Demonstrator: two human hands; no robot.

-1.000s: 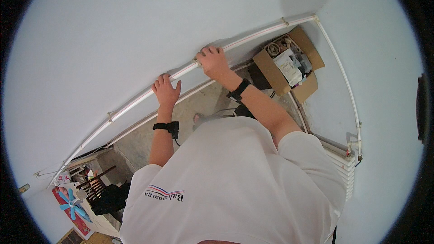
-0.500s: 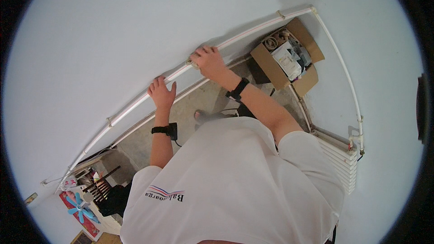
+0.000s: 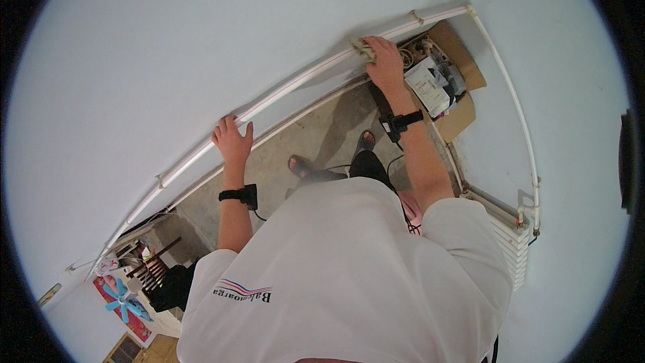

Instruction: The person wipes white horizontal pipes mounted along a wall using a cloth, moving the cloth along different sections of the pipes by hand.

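A long white pipe with a thin red line runs along the wall in front of me. My right hand is closed on a crumpled beige cloth, pressed against the pipe towards its right end. Part of the cloth is hidden under my fingers. Further left, my left hand has its fingers curled over the same pipe, with the thumb held apart from them. A black band with a small box is strapped on each wrist.
An open cardboard box of mixed items stands in the right corner, close to my right forearm. A white radiator is at my right. A lower pipe runs below the first. At left are a blue fan and a dark chair.
My right hand has slid the cloth along the pipe to the right, away from my left hand. My left hand has shifted slightly left and stays at the pipe.
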